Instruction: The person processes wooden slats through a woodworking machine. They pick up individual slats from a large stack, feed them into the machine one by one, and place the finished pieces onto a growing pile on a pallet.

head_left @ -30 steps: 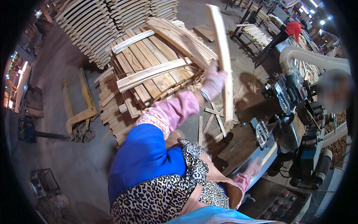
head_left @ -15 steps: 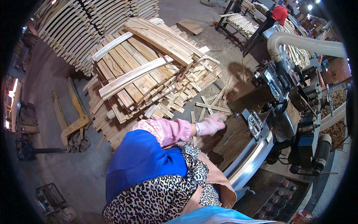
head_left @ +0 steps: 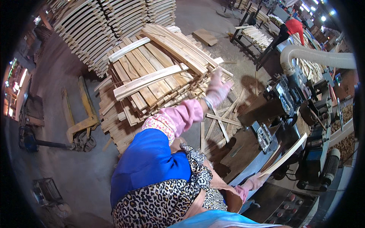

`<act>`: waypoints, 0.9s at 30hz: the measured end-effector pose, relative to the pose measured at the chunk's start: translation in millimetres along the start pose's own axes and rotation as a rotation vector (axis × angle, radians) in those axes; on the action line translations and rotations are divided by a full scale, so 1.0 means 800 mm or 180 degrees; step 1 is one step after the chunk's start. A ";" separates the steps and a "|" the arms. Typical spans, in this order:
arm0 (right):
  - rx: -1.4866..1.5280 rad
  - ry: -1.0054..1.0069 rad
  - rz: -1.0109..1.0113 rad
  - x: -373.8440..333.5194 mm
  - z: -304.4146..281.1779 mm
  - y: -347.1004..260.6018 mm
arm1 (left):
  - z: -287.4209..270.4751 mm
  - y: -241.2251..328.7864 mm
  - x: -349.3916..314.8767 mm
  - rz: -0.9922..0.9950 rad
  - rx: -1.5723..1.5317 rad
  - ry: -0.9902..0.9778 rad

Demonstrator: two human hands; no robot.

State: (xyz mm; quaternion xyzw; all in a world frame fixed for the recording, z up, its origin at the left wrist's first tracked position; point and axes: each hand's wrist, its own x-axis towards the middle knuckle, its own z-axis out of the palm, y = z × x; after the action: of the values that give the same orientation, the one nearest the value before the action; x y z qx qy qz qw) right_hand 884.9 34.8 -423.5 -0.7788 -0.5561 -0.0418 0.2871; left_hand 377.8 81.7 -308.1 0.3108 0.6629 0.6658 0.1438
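Note:
My left hand (head_left: 218,91), in a pale glove below a pink sleeve, reaches over the right edge of the stack of wooden boards (head_left: 152,81). Its fingers are apart and nothing shows in them; whether they touch the boards I cannot tell. At the lower right, my right hand (head_left: 251,184) is closed round the near end of a slim, pale wooden strip (head_left: 286,155). The strip slants up to the right, beside the woodworking machine (head_left: 283,95) and above its metal table edge (head_left: 243,169). My right forearm is mostly hidden by clothing.
Loose wooden offcuts (head_left: 224,119) lie between stack and machine. A ribbed hose (head_left: 315,57) rises from the machine; a button panel (head_left: 291,207) sits low right. Leftward are a yellow pallet jack (head_left: 83,125) and tall piles of curved slats (head_left: 87,34). A red-clad person (head_left: 294,26) bends far off.
My left hand has moved from beside the machine up to the board stack, its fingers spreading. My right hand has come into view holding the strip, which now angles up off the machine's table.

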 end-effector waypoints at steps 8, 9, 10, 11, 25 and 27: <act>-0.0156 -0.0790 -0.0366 -0.139 -0.046 -0.001 | -0.187 -0.010 0.190 -0.0994 0.0056 0.2519; -0.0139 -0.0802 -0.0502 -0.130 -0.036 -0.012 | -0.209 -0.023 0.202 -0.1228 0.0202 0.2665; -0.0084 -0.0793 -0.0654 -0.117 -0.020 -0.026 | -0.227 -0.037 0.210 -0.1427 0.0156 0.2553; -0.0030 -0.0764 -0.0809 -0.103 -0.002 -0.044 | -0.244 -0.055 0.218 -0.1623 0.0109 0.2435; 0.1834 -0.1738 -0.1807 -0.026 0.114 -0.341 | -0.190 -0.013 0.145 -0.0853 -0.1363 0.1376; 0.2381 -0.2052 -0.1601 -0.035 0.068 -0.333 | -0.166 0.066 0.086 -0.0939 -0.1371 0.0803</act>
State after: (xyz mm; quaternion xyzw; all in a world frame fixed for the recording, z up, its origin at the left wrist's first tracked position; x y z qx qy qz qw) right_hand 623.4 95.6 -372.8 -0.4404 -0.7616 0.3318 0.3405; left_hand 256.3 13.5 -232.2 0.0881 0.5570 0.7965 0.2182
